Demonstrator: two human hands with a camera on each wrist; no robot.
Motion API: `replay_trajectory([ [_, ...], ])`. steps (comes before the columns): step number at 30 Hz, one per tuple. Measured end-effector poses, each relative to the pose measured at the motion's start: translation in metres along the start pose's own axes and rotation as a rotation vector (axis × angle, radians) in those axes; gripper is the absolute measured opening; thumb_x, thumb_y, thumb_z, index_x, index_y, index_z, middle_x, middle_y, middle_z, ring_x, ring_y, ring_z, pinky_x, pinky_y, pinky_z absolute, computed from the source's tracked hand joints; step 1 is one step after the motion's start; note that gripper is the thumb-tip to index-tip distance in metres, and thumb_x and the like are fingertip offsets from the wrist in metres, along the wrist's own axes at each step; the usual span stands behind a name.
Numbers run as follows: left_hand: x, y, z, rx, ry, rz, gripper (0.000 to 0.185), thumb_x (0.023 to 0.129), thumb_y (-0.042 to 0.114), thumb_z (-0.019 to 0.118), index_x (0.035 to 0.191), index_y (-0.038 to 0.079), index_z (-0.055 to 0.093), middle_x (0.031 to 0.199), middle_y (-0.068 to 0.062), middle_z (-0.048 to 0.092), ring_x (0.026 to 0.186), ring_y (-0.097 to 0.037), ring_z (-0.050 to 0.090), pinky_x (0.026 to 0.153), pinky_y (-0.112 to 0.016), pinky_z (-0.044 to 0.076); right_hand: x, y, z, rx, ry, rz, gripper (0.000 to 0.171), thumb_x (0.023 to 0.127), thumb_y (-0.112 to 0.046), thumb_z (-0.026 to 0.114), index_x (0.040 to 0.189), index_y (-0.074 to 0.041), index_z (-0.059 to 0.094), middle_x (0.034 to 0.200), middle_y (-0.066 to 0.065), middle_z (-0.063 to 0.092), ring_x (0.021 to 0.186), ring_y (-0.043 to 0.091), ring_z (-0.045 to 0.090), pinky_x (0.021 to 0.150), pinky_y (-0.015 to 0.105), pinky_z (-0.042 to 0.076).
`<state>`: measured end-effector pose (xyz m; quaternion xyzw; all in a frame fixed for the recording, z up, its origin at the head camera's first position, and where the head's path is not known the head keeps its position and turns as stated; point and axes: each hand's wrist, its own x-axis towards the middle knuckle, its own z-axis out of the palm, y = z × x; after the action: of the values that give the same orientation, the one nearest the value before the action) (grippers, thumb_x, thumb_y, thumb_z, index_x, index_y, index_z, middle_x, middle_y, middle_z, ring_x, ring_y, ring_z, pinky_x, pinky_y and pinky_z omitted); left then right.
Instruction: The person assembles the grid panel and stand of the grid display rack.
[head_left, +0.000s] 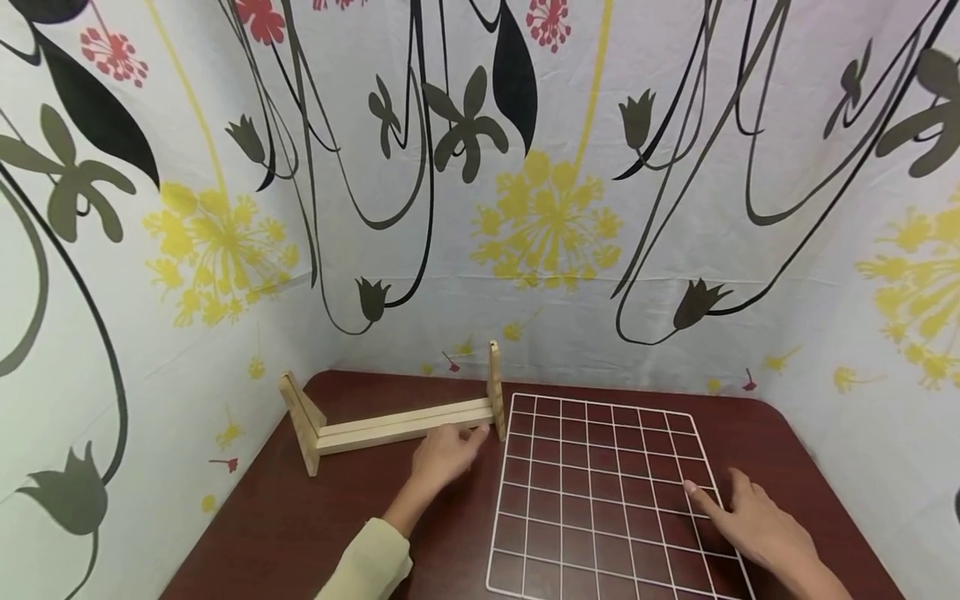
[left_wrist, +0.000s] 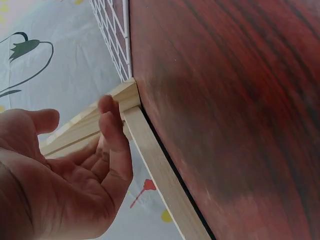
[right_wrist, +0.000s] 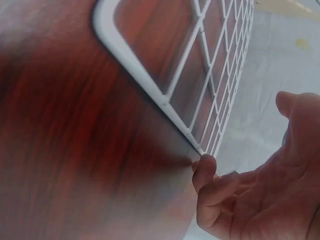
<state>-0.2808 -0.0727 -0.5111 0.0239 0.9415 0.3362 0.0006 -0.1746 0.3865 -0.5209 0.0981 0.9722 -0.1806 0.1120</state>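
A: Biggest first: we have the dark red-brown surface (head_left: 300,517) filling the lower part of the head view, with flowered cloth hung behind and to both sides of it.

B: Then the white wire grid (head_left: 600,492), lying flat at lower centre-right. Nothing is lifted; we judge it has not been set into anything yet.

A: Next the wooden stand (head_left: 397,421), to the left of the grid: two low rails between two upright end pieces, standing on the surface. Its right end piece sits just beside the grid's upper left corner.

B: So where do we stand? As we read it, both parts are laid out side by side and apart from each other. Any joining of grid and stand is not done.

A: Now the hands. Our left hand (head_left: 444,457) is at the right end of the stand. In the left wrist view the fingertips (left_wrist: 111,117) touch the rail near the end piece, the fingers fairly straight and the thumb held away. That grip is spread, not closed round the wood.

B: And our right hand (head_left: 753,521) lies at the grid's right edge, lower right of the head view. In the right wrist view one fingertip (right_wrist: 205,167) meets the outer wire; the rest of the fingers are loose. No pinch there either.

A: So we judge this an early point: touching, not yet holding.
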Motion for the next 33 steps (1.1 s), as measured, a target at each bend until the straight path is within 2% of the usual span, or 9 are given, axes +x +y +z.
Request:
replay_trajectory([
  [2,0.001,0.002,0.002,0.012,-0.023,0.011,0.051,0.102,0.063,0.055,0.083,0.021,0.075,0.057,0.005,0.066,0.06,-0.016,0.061,0.059,-0.036,0.045,0.0,-0.001,-0.002,-0.01,-0.029,0.002,0.123,0.097,-0.087,0.028,0.154,0.021,0.018,0.148,0.051,0.038,0.128,0.067,0.051,0.08,0.065,0.051],
  [5,0.0,0.004,0.004,0.022,-0.065,0.014,0.059,0.102,0.065,0.055,0.07,0.019,0.072,0.052,0.003,0.063,0.052,-0.016,0.059,0.056,-0.035,0.042,-0.001,-0.003,-0.004,-0.017,-0.066,0.003,0.122,0.098,-0.087,0.028,0.151,0.023,0.022,0.142,0.05,0.045,0.117,0.064,0.059,0.077,0.061,0.052],
  [8,0.002,0.005,0.006,0.023,-0.109,0.011,0.066,0.102,0.066,0.054,0.065,0.014,0.073,0.053,-0.002,0.066,0.049,-0.017,0.06,0.055,-0.036,0.043,-0.002,-0.004,-0.006,-0.015,-0.101,0.012,0.121,0.099,-0.086,0.029,0.143,0.027,0.029,0.11,0.039,0.064,0.089,0.046,0.069,0.068,0.052,0.051],
  [12,0.007,0.005,0.009,0.047,-0.144,0.002,0.068,0.101,0.066,0.055,0.063,0.013,0.074,0.053,-0.002,0.067,0.047,-0.018,0.061,0.051,-0.036,0.044,-0.003,-0.006,-0.006,-0.012,-0.115,0.013,0.119,0.099,-0.084,0.035,0.128,0.031,0.038,0.077,0.015,0.061,0.068,0.025,0.061,0.061,0.043,0.045],
  [15,0.012,0.007,0.012,0.05,-0.167,0.003,0.066,0.101,0.064,0.057,0.062,0.013,0.074,0.052,-0.002,0.067,0.046,-0.02,0.062,0.049,-0.036,0.046,-0.001,-0.004,-0.004,-0.004,-0.1,-0.017,0.105,0.1,-0.078,0.043,0.115,0.025,0.046,0.075,0.014,0.059,0.068,0.024,0.058,0.061,0.04,0.044],
  [20,0.018,0.011,0.02,0.027,-0.211,0.007,0.065,0.101,0.062,0.059,0.064,0.011,0.075,0.058,-0.006,0.072,0.049,-0.025,0.067,0.046,-0.035,0.048,0.006,0.004,-0.003,0.0,-0.055,-0.099,0.055,0.104,-0.048,0.059,0.094,0.005,0.053,0.078,0.008,0.057,0.071,0.02,0.054,0.064,0.037,0.044],
  [23,0.02,0.015,0.023,0.011,-0.23,-0.002,0.066,0.1,0.062,0.059,0.065,0.01,0.076,0.059,-0.007,0.073,0.051,-0.026,0.069,0.046,-0.035,0.05,0.009,0.009,-0.002,0.02,-0.044,-0.112,0.036,0.099,-0.034,0.063,0.08,-0.007,0.051,0.07,0.0,0.05,0.066,0.016,0.047,0.061,0.033,0.039],
  [29,0.022,0.02,0.028,-0.011,-0.259,-0.003,0.054,0.103,0.049,0.061,0.069,0.01,0.076,0.062,-0.004,0.073,0.053,-0.022,0.07,0.048,-0.034,0.053,0.014,0.019,0.001,0.037,-0.026,-0.141,0.025,0.094,-0.026,0.068,0.08,-0.009,0.055,0.071,-0.003,0.051,0.066,0.015,0.046,0.062,0.032,0.038],
  [33,0.024,0.021,0.031,-0.005,-0.244,-0.006,0.05,0.106,0.041,0.059,0.068,0.012,0.074,0.059,0.0,0.07,0.049,-0.019,0.064,0.047,-0.033,0.052,0.021,0.024,0.0,0.057,-0.008,-0.148,0.035,0.093,-0.027,0.068,0.064,-0.018,0.05,0.06,-0.009,0.04,0.058,0.01,0.037,0.057,0.027,0.033],
])
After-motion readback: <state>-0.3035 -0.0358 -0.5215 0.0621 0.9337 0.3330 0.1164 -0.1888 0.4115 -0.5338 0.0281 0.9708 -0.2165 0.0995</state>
